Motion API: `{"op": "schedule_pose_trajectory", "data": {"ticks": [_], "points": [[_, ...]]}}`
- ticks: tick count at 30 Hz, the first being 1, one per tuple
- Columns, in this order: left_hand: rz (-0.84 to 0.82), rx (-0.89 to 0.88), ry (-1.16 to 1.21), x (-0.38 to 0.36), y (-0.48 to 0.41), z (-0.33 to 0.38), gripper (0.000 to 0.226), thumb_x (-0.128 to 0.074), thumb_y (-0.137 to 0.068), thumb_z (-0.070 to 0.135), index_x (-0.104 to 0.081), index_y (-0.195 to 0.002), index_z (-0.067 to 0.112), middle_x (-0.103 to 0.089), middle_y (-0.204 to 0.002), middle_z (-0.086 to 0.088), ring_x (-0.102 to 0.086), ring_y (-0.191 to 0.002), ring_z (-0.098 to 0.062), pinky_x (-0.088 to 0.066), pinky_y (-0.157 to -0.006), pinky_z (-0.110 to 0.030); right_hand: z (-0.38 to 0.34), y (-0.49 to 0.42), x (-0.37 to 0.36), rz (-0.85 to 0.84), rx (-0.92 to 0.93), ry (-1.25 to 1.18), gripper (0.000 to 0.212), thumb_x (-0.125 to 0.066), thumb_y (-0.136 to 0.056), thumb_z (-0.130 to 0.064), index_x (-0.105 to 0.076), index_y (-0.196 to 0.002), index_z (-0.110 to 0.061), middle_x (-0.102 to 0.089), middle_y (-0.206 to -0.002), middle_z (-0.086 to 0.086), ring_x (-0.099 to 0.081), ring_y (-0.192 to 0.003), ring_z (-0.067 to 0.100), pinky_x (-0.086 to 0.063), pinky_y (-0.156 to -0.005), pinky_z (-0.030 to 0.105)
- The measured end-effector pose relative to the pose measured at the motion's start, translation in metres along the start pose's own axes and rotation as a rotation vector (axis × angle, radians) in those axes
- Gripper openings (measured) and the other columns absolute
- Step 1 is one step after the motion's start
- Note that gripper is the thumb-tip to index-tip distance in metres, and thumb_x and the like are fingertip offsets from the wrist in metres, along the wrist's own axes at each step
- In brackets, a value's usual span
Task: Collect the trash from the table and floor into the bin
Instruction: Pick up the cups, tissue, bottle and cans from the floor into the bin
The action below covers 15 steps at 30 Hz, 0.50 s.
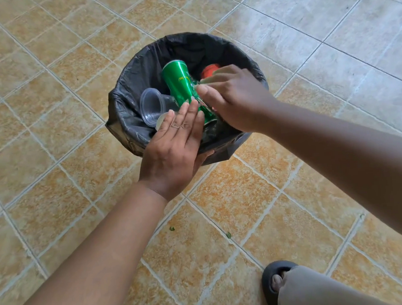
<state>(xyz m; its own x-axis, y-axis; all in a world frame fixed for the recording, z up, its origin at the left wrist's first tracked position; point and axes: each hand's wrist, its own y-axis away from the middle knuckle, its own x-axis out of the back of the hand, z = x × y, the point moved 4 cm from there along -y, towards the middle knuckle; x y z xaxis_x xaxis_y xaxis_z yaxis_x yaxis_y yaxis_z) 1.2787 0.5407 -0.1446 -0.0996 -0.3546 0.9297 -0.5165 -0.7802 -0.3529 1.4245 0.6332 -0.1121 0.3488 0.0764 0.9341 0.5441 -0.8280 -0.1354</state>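
Trash already down in the black-lined bin on the tiled floor: green can leaning against the far wall, clear plastic cup on its side at the left wall, red-orange item at the far right edge, too hidden to name. Above the near rim, left hand, fingers straight and pressed together, gripping nothing, tips just at the can's lower end. Over the right rim, right hand, fingers loosely bent toward the can; impossible to tell whether pinching a pale scrap or nothing at all. Looks well along: several pieces binned, another perhaps about to drop. Left to gather: small green scraps on the floor in front of the bin, not far from a slippered foot. Table out of frame, so nothing to report from there.
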Motion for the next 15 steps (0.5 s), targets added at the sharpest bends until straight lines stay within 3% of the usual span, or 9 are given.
{"op": "schedule_pose_trajectory", "data": {"ticks": [2,4,8,11,15], "points": [[-0.001,-0.001,-0.009,0.002,-0.001,0.001,0.061,-0.044,-0.105,0.038,-0.038,-0.147,-0.007,-0.035,-0.154,-0.025,-0.035,-0.145,-0.037,-0.031,-0.118,-0.052,0.009,0.007,0.008,0.146,0.002,-0.02,0.05,-0.032,-0.107,-0.042,-0.071,-0.123,-0.015,-0.07,-0.127,0.005,-0.057,-0.125,0.026,-0.039,-0.108,0.043],[-0.005,-0.009,-0.03,0.005,-0.002,0.002,0.061,-0.042,-0.105,0.04,-0.041,-0.145,-0.006,-0.039,-0.153,-0.024,-0.038,-0.143,-0.036,-0.033,-0.117,-0.051,0.028,0.015,0.015,0.267,-0.12,-0.001,0.043,-0.043,-0.104,-0.037,-0.065,-0.132,-0.013,-0.066,-0.134,0.008,-0.052,-0.131,0.029,-0.037,-0.112,0.043],[-0.035,-0.011,-0.036,0.005,-0.002,0.003,0.062,-0.043,-0.104,0.041,-0.042,-0.145,-0.005,-0.039,-0.153,-0.023,-0.039,-0.142,-0.035,-0.033,-0.117,-0.05,0.066,0.028,0.009,0.185,-0.391,-0.105,0.053,-0.046,-0.1,-0.021,-0.043,-0.151,-0.008,-0.042,-0.157,0.014,-0.036,-0.146,0.03,-0.028,-0.121,0.038],[-0.064,-0.006,-0.03,0.006,-0.002,0.003,0.063,-0.043,-0.103,0.042,-0.041,-0.146,-0.005,-0.038,-0.153,-0.023,-0.038,-0.143,-0.035,-0.032,-0.118,-0.05,0.071,0.031,0.001,0.112,-0.44,-0.191,0.054,-0.038,-0.101,-0.022,-0.036,-0.154,-0.009,-0.05,-0.149,0.02,-0.047,-0.136,0.034,-0.037,-0.109,0.033],[-0.137,0.007,0.102,0.009,-0.001,0.001,0.079,-0.046,-0.097,0.054,-0.033,-0.15,-0.003,-0.03,-0.159,-0.018,-0.027,-0.149,-0.03,-0.022,-0.122,-0.049,0.07,0.033,-0.006,0.157,-0.456,-0.225,0.054,-0.037,-0.104,-0.019,-0.031,-0.157,-0.012,-0.059,-0.134,0.028,-0.055,-0.122,0.04,-0.042,-0.094,0.034]]}}
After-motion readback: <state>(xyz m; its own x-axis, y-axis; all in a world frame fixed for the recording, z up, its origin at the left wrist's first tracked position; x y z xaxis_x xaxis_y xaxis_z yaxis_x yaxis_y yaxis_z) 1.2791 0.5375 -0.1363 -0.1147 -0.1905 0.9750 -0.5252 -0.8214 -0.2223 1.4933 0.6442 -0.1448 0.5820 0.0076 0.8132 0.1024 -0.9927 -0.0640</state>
